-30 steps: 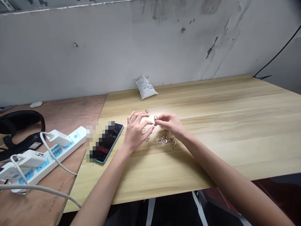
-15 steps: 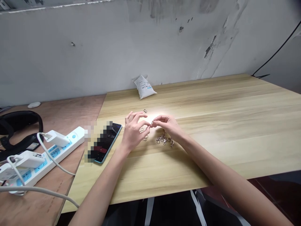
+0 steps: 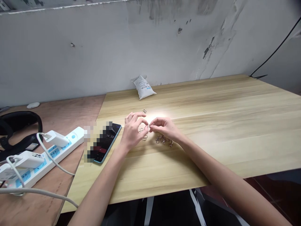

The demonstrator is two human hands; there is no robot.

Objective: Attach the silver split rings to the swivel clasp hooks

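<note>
My left hand [image 3: 133, 130] pinches a tiny metal ring [image 3: 149, 126] between thumb and index finger, its other fingers raised and curved. The thumb and index finger of my right hand [image 3: 164, 128] close on the ring's other side, so the fingertips nearly meet. Whether a clasp is also in the pinch is too small to tell. Several loose split rings [image 3: 144, 137] lie beside my left thumb. Below my right hand sits a small pile of metal lobster clasps [image 3: 163, 140], partly in its shadow. A clasp-like metal piece [image 3: 144, 111] lies beyond my left fingers.
A phone [image 3: 105, 144] lies left of my left hand. Further left, a white power strip [image 3: 76, 135] holds chargers and cables, near a black headband-like device [image 3: 35, 141]. A white plastic packet [image 3: 144, 88] rests by the wall at the back of the wooden table [image 3: 223, 125].
Both hands have shifted very slightly left in view, and the right fingertips have come closer to the left ones around the small ring. The pile and loose rings stay put.
</note>
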